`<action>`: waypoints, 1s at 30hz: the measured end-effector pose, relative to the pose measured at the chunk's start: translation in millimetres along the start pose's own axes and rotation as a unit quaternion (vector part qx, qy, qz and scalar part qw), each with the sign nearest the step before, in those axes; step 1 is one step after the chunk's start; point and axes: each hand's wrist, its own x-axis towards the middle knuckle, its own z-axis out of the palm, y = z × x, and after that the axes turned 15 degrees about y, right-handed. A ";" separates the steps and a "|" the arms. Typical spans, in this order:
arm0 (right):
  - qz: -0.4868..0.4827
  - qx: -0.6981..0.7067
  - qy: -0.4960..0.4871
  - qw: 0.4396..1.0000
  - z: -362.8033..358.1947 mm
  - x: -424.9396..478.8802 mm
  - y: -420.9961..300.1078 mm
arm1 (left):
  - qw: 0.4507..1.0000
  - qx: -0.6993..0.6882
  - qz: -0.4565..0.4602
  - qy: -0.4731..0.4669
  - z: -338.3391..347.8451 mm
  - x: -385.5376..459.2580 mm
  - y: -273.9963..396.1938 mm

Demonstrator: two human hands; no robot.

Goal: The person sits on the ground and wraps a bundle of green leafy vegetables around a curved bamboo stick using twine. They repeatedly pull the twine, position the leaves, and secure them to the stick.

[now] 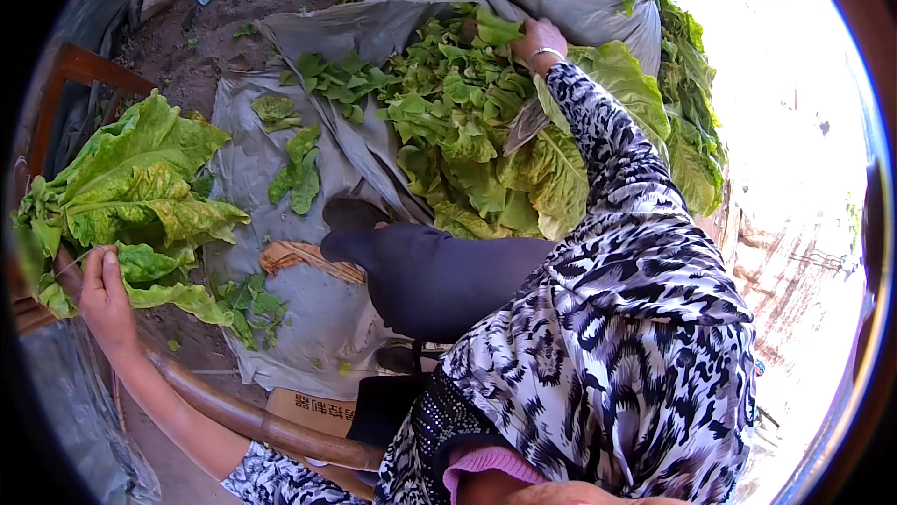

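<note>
My left hand (106, 288) is at the far left, thumb and fingers pinched on what looks like a thin string, beside a bunch of large green and yellowing leaves (140, 190). The bunch lies at the end of a brown bamboo pole (238, 410) that passes beside my left forearm. My right hand (539, 46), with a bracelet at the wrist, reaches to the upper edge of a broad heap of green leaves (462, 126). Its fingers are closed on a small green leaf (497, 27); the fingertips are partly hidden.
Grey plastic sheeting (245, 126) with scattered leaves covers the ground. A dry brown leaf (308, 256) lies near my dark-trousered knee (434, 281). A wooden frame (91, 67) stands at the upper left, a printed cardboard box (308, 410) below, and more leaves hang at the right (690, 112).
</note>
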 end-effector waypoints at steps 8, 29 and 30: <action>-0.150 0.162 -0.169 0.961 -13.8 41.8 48.2 | 1.000 0.006 -0.016 0.002 3.7 1.2 -4.3; -0.251 -0.114 0.156 0.948 -2.8 0.5 39.4 | 1.000 0.014 -0.006 0.007 1.2 1.2 6.4; -0.246 -0.120 0.132 0.953 4.5 -8.2 38.6 | 1.000 0.014 -0.004 0.007 0.9 0.9 8.1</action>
